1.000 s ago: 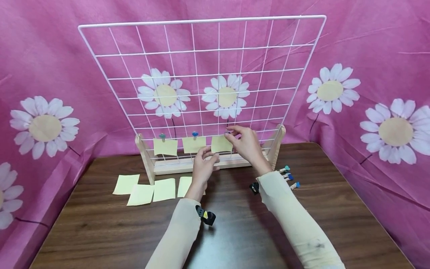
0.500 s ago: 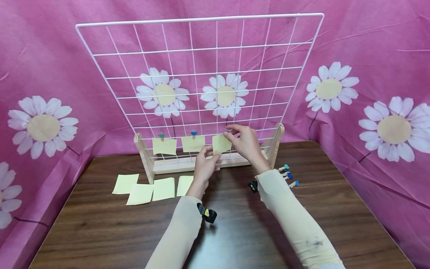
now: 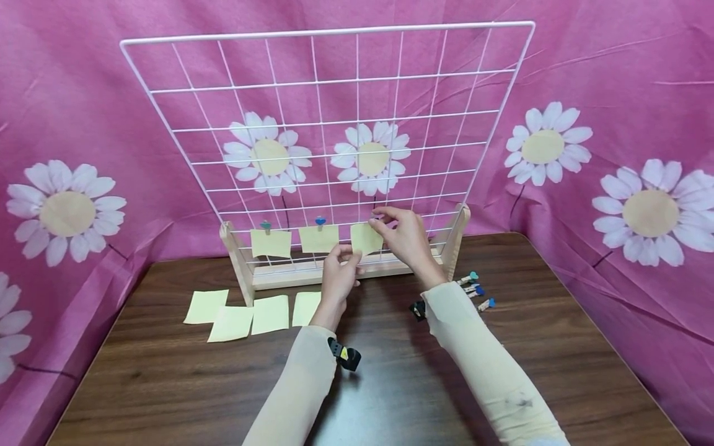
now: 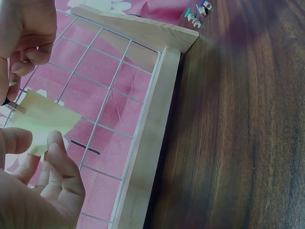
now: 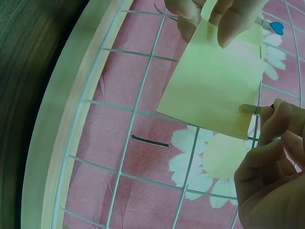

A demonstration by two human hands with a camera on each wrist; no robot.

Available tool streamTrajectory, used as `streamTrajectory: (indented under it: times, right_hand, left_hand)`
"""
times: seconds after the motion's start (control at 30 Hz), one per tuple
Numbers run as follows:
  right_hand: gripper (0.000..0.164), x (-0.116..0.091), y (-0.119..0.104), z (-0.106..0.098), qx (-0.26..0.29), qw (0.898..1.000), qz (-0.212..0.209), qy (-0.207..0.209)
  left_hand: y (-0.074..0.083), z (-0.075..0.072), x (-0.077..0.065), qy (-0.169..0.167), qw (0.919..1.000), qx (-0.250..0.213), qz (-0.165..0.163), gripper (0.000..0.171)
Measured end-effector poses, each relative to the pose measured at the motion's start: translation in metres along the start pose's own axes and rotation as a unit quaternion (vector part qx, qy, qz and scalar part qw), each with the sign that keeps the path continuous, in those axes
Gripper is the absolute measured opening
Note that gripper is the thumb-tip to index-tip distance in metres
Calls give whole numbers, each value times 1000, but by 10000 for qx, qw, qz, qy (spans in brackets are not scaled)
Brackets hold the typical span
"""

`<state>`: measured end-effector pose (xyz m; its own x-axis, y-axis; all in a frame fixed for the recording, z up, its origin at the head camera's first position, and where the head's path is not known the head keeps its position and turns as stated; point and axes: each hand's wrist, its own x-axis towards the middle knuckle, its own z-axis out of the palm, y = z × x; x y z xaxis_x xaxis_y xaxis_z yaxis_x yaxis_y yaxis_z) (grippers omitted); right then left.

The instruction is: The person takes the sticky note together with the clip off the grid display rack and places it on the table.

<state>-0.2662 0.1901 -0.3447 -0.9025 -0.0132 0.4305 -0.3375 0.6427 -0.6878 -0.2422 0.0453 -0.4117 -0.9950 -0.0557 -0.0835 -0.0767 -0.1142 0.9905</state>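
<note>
A white wire grid (image 3: 357,79) stands upright in a wooden base (image 3: 385,267). Two yellow sticky notes (image 3: 271,243) hang on it from small heart-topped clothespins (image 3: 320,221). My left hand (image 3: 338,279) pinches a third note (image 5: 214,86) by its lower left corner, thumb in front. At that note's top edge, my right hand (image 3: 406,238) pinches a small wooden clothespin (image 5: 250,109), whose tip lies over the paper beside a grid wire. Its head is hidden behind my right fingers. In the left wrist view, the note (image 4: 43,117) bends slightly between both hands.
Several loose yellow notes (image 3: 207,307) lie on the dark wooden table (image 3: 184,384), left of and before the base. To the right lie several heart-topped clothespins (image 3: 474,290). Behind the grid hangs a pink flowered cloth (image 3: 586,62).
My left thumb and fingers have come up onto the third note's lower corner and grip it. My right hand keeps its place at the note's top with the clothespin.
</note>
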Motion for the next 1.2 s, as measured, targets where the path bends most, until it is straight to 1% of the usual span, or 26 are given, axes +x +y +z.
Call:
streamTrajectory:
  times: [0.2,0.37,0.53,0.73,0.83,0.93,1.03,1.2]
  right_hand:
    - [18,-1,2,2,318,9994,13,166]
    - [16,-2,3,3,482,9981,48,381]
    - [17,-3,6,4,480,9968,-81,628]
    - [14,-3,8,8,575,9951,-262,759]
    - [13,-3,9,8,573,9944,-404,785]
    - [13,-3,9,8,443,9946,-503,795]
    - [13,-1,5,7,380,9939,-616,834]
    - [13,1,-1,4,533,9935,-668,754]
  left_hand:
    - [1,-2,0,91,9997,175,108,14]
    - [0,-3,-1,157,9984,459,285,11]
    - [-1,-4,-3,149,9963,660,526,9]
    - [-1,-6,-3,141,9938,768,789,9]
    - [-1,-7,-4,137,9929,843,823,9]
    - [-2,-9,-4,106,9927,874,820,9]
    - [-2,-10,-5,80,9928,883,804,9]
    - [0,-13,-5,37,9933,834,795,8]
